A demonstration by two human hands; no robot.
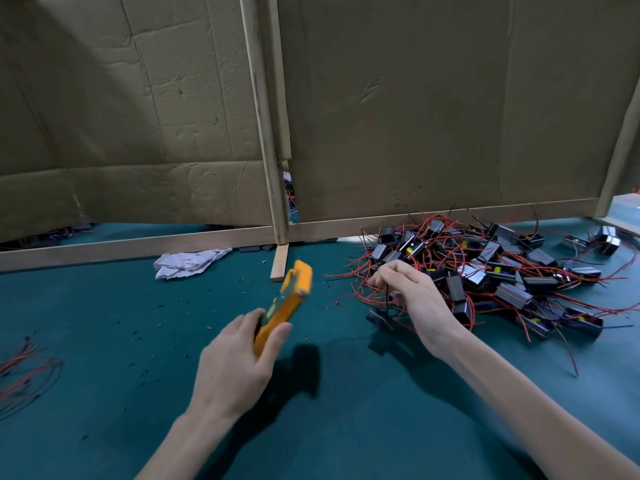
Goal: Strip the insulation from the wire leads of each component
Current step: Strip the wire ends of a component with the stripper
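While the left hand [235, 362] is wrapped around the orange stripper [285, 303], the right hand [412, 299] pinches a thin, floppy lead with its light component [379, 315] dangling just below; best held near the tip.

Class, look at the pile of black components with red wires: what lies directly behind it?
Behind the pile of black components with red wires stands a brown cardboard screen on a wooden strip. Whatever is beyond the screen is hidden.

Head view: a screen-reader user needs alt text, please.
A person's left hand holds an orange wire stripper over a teal table, while the right hand pinches a wire at a pile of black components with red leads.
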